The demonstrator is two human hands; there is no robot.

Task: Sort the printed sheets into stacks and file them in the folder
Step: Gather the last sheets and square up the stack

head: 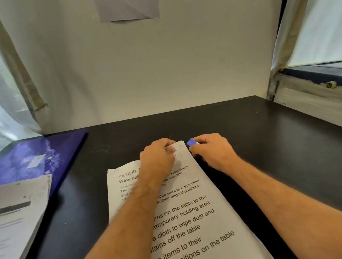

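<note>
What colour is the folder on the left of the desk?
Purple with pale cloudy streaks, the folder shows best in the head view.

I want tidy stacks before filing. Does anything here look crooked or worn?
Yes. The stack of sheets under both hands lies rotated on the black table, not square to its edge, and its top-left corner looks crumpled. The left hand pinches its top edge; the right hand holds a small blue clip.

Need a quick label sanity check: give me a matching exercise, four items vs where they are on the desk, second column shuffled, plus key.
Items:
1. purple folder
2. blue clip
3. left hand
4. stapled-looking stack

Places:
A. pinched in the right hand
B. far left of the black desk
C. centre of the desk, under both forearms
D. holding the stack's top corner

Pairs: 1-B, 2-A, 3-D, 4-C
</note>
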